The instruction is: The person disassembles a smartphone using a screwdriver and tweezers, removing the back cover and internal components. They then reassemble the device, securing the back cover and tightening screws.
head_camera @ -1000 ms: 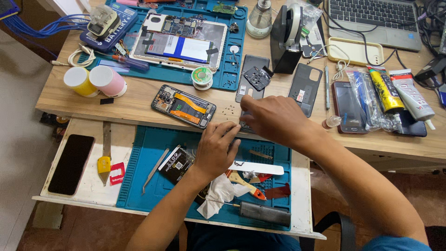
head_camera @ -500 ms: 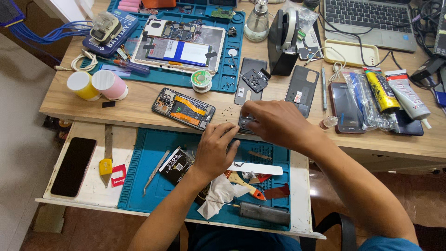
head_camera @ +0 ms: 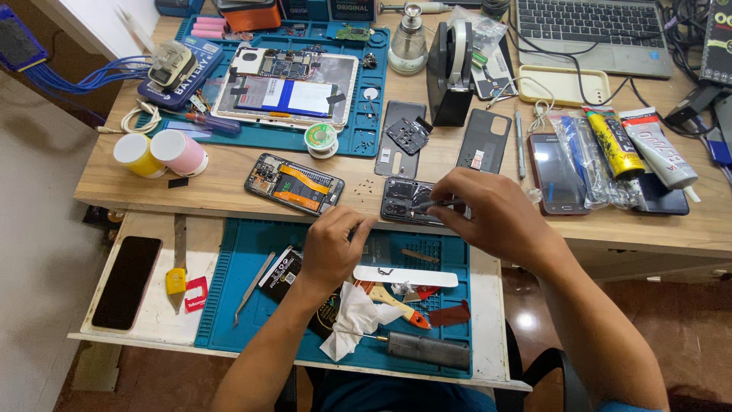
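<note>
The right hand (head_camera: 496, 217) is pinching a thin dark tool (head_camera: 431, 205) in a closed grip, its tip working inside the opened dark phone (head_camera: 408, 204) lying at the near edge of the wooden surface (head_camera: 229, 183). The left hand (head_camera: 333, 246) is resting just left of that phone, fingers curled; I cannot tell whether its grip is holding anything. This looks like fine work on the phone's internals. Continuing it would call for a steady tool tip, with the left hand bracing the phone against sliding.
</note>
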